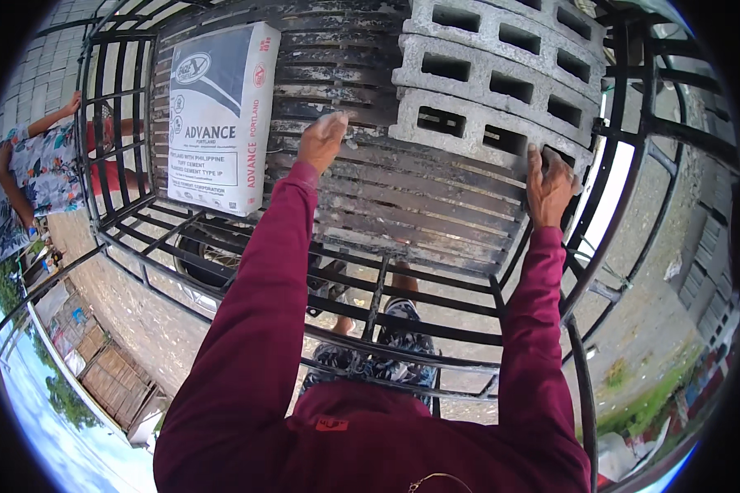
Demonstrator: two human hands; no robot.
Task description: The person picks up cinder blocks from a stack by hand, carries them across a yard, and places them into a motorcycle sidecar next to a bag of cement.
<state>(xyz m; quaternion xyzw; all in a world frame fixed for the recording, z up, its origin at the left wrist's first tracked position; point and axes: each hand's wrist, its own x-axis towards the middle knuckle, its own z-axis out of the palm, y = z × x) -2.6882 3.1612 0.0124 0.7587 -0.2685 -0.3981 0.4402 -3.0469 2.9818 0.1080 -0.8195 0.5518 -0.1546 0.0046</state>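
My right hand (552,187) is at the near right corner of the closest grey concrete hollow block (474,134), its thumb and fingers apart around that corner. How far the fingers wrap behind the block is hidden. My left hand (322,143) hovers over the dark slatted bed (403,205), apart from the blocks and holding nothing; its fingers are loosely bent. Left of it lies a white and grey cement bag (222,123). More hollow blocks (501,86) sit in rows behind the closest one.
Black metal rails (386,304) run between my body and the bed, with more bars (633,164) at the right. Another person (45,168) in a flowered shirt stands beyond the left rails, one hand on a bar. A wheel (201,261) shows beneath the near left edge.
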